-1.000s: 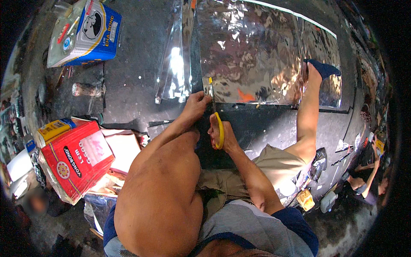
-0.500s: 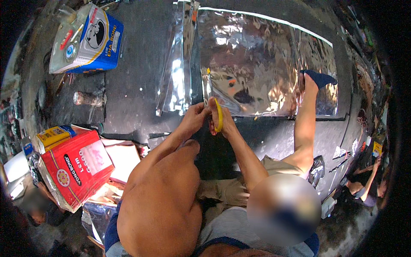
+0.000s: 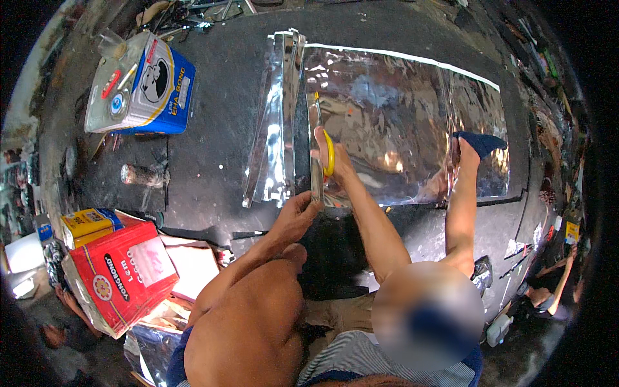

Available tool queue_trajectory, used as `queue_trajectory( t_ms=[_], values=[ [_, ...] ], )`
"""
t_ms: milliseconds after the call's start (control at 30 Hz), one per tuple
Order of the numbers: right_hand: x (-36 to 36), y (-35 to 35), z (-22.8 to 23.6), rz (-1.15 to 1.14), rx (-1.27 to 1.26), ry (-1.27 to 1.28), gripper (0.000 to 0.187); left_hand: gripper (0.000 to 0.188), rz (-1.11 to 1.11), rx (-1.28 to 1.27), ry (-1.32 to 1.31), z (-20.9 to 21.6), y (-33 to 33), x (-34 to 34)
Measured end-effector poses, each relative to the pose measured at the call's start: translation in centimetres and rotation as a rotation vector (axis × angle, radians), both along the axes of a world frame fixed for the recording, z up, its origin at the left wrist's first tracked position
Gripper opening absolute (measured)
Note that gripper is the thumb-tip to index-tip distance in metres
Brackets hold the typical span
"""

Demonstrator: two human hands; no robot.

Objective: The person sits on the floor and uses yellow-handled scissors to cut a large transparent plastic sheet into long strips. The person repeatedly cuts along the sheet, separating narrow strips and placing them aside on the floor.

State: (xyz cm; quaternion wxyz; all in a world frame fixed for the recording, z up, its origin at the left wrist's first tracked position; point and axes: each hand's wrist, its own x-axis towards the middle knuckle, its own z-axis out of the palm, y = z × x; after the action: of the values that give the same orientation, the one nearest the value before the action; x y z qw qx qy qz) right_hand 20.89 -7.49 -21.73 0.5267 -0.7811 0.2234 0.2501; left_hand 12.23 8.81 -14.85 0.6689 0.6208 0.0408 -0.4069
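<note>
A large shiny silver sheet (image 3: pixel 387 122) lies flat on a dark surface ahead of me. My right hand (image 3: pixel 338 164) grips yellow-handled scissors (image 3: pixel 330 153) at the sheet's left edge, with the blades pointing away from me. A narrow silver strip (image 3: pixel 316 187) runs along that edge. Its near end is pinched in my left hand (image 3: pixel 299 215), close to the sheet's near left corner. Several long silver strips (image 3: pixel 271 129) lie just left of the sheet. On the right part of the sheet rests a foot in a dark blue sock (image 3: pixel 482 143).
Far left stands a blue and white can (image 3: pixel 171 97) with small items on top. A dirty jar-like object (image 3: pixel 143 175) lies nearer. Red (image 3: pixel 119 274) and yellow (image 3: pixel 87 226) boxes sit at the near left. Another person (image 3: pixel 548 293) is at the right edge.
My right hand and the scissors have moved farther away along the sheet's left edge. My left hand, beside the right one before, is now apart from it at the near end. The view has shifted.
</note>
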Motion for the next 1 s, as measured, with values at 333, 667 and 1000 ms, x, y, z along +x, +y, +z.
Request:
queue_trajectory(
  t_ms=[333, 667, 1000],
  values=[
    [11.2, -1.5, -1.2, -0.157, 0.097, -0.113, 0.098, 0.026, -0.037, -0.009, -0.129, 2.4, 0.9, 0.2],
    [17.5, -1.6, -1.0, -0.282, 0.090, -0.118, 0.098, 0.023, -0.057, 0.039, -0.127, 3.0, 2.1, -0.1],
    [19.8, -3.3, -1.5, -0.141, 0.306, -0.037, 0.092, 0.021, -0.060, 0.197, -0.070, 3.3, 4.1, -0.5]
  ],
)
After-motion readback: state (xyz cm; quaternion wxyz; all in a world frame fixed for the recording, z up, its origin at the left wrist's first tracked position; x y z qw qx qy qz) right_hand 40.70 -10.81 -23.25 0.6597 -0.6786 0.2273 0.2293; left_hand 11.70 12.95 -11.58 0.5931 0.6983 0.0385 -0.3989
